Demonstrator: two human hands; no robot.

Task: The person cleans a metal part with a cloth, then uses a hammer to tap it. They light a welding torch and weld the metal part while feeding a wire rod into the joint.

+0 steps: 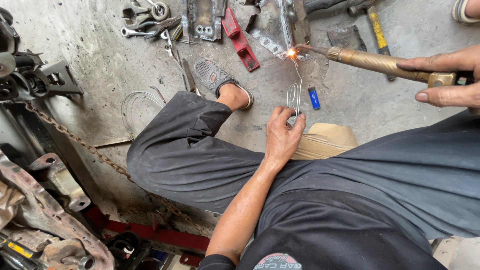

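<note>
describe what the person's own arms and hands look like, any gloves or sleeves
Both hands are bare, with no gloves, rings or watch visible. The left hand leads into a forearm that is uncovered to above the elbow, where a short black sleeve begins. The right hand enters from the frame edge; its arm is out of view.

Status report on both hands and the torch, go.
Left hand pinching filler wire. Right hand gripping brass torch, tip sparking at metal bracket. Blue lighter beside wire.

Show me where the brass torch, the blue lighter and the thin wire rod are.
brass torch (380,63), head view, on the middle of its brass tube.
blue lighter (313,97), head view, on the middle of its body, lying on the floor.
thin wire rod (296,92), head view, on the doubled wire above the left hand (281,137).
</note>
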